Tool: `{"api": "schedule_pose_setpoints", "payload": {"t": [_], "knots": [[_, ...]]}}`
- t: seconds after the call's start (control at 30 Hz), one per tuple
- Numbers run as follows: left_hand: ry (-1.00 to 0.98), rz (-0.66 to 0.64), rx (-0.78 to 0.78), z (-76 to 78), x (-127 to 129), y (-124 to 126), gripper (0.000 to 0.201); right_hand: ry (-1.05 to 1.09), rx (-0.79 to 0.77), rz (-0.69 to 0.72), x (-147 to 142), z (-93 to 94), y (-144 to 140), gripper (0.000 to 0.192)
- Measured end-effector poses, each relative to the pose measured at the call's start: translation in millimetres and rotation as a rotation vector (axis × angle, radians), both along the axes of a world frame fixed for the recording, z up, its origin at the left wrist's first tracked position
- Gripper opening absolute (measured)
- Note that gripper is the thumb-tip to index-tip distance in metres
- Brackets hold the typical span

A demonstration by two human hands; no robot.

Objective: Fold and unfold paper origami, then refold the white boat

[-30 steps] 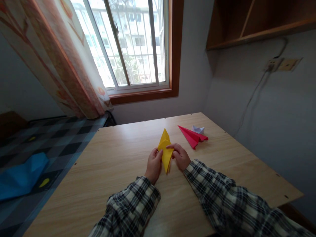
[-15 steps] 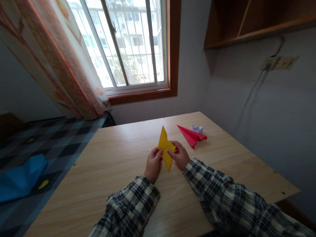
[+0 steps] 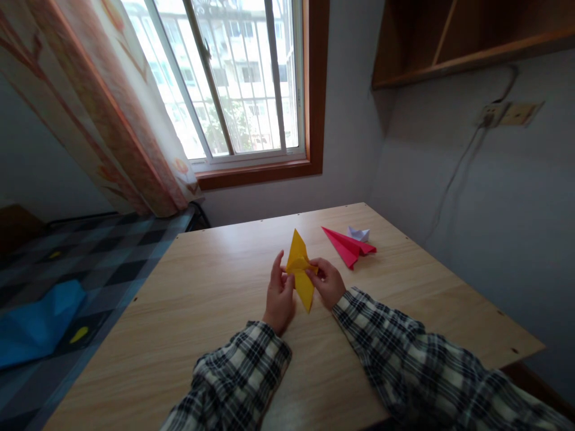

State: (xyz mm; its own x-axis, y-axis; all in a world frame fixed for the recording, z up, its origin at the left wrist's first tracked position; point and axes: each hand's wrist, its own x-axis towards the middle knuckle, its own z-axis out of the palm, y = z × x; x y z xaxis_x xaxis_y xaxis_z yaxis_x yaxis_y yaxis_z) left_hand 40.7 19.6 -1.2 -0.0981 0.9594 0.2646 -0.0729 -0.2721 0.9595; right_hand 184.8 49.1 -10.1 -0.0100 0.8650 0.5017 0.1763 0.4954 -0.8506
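A yellow folded paper (image 3: 305, 291) is held above the table between my two hands, with one point upward and another toward me. My left hand (image 3: 279, 299) is at its left edge, the thumb on the near side and the index finger raised off it. Some of that hand's other fingers are behind the paper, partly hidden. On the right, my right hand (image 3: 330, 282) pinches the paper's side flap between thumb and fingers. The middle flap stands partly lifted across the paper.
A red paper plane (image 3: 348, 245) lies on the wooden table (image 3: 202, 311), right of my hands. Just behind it sits a white paper boat (image 3: 358, 233). Left of the table is a checked bed cover (image 3: 130, 239) with a blue sheet (image 3: 42, 323) on it.
My left index finger has lifted away from the paper. The middle flap, flatter before, is now folded up. My right hand keeps its pinch with a slight shift.
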Motion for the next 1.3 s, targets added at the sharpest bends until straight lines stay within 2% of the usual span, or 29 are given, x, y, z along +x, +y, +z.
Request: {"api": "schedule_pose_setpoints", "payload": {"t": [0.17, 0.27, 0.37, 0.5, 0.57, 0.67, 0.73, 0.83, 0.97, 1.1, 1.3], "knots": [[0.061, -0.033, 0.032, 0.8, -0.3, -1.1, 0.045, -0.014, 0.028, 0.011, 0.2, -0.4, -0.1, 0.016], [0.083, -0.017, 0.055, 1.9, 0.2, 0.2, 0.045, -0.022, 0.058, 0.016, 0.5, 1.2, -1.3, 0.013], [0.067, -0.034, 0.029, 4.1, 0.4, 1.7, 0.043, -0.04, 0.076, 0.013, 1.2, 2.7, -2.4, 0.01], [0.093, -0.065, -0.005, 7.5, -0.3, 3.0, 0.03, -0.048, 0.116, -0.012, 2.8, 5.1, -3.3, 0.007], [0.167, 0.018, 0.046, 9.1, -1.5, 3.4, 0.023, -0.064, 0.161, -0.051, 3.6, 7.6, -3.8, 0.006], [0.254, 0.212, 0.145, 11.2, -3.6, 3.7, 0.022, -0.08, 0.21, -0.11, 4.9, 11.7, -4.7, 0.012], [0.242, 0.246, 0.167, 12.4, -4.1, 3.4, 0.021, -0.076, 0.207, -0.123, 5.8, 12.7, -4.9, 0.023], [0.1, 0.111, 0.081, 13.5, -2.3, 2.1, 0.029, -0.068, 0.154, -0.064, 6.4, 10.0, -4.4, 0.037], [-0.149, -0.053, -0.123, 12.3, 0.9, 0.6, 0.036, -0.031, 0.064, 0.056, 4.6, 5.0, -4.1, 0.037], [-0.263, -0.084, -0.198, 9.2, 0.3, 2.5, 0.036, -0.013, 0.061, 0.084, 2.2, 4.6, -4.9, 0.036], [-0.326, -0.09, -0.183, 5.2, -1.0, 6.3, 0.032, -0.076, 0.179, 0.029, 4.0, 9.8, -6.1, 0.037]]}}
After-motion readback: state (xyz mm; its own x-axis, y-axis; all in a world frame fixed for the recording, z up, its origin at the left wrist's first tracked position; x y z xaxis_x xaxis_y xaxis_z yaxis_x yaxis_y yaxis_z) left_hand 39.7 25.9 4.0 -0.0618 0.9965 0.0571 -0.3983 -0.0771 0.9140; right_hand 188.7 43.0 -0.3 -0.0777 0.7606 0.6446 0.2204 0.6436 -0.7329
